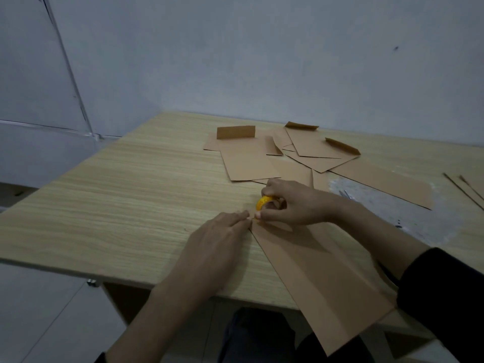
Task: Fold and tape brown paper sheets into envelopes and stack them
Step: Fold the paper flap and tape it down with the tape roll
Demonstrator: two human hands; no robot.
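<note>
Though creased, flat paper (322, 271), round tape (263, 201)

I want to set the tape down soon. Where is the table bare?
Bare wood fills the table left of the left hand, out to the edge and back to the wall. Crowded: brown sheets far right, the folded sheet near right, where the right hand holds the tape roll.

You have two hands in view, your left hand (212, 244) and your right hand (296, 203). There is one small yellow roll of tape (264, 201) and one long folded brown paper sheet (322, 273). In the far pile of flat brown paper pieces (248, 163) you can count at least five; overlaps hide the exact number. You also have two thin brown strips (463, 191) and one light wooden table (117, 200).
</note>
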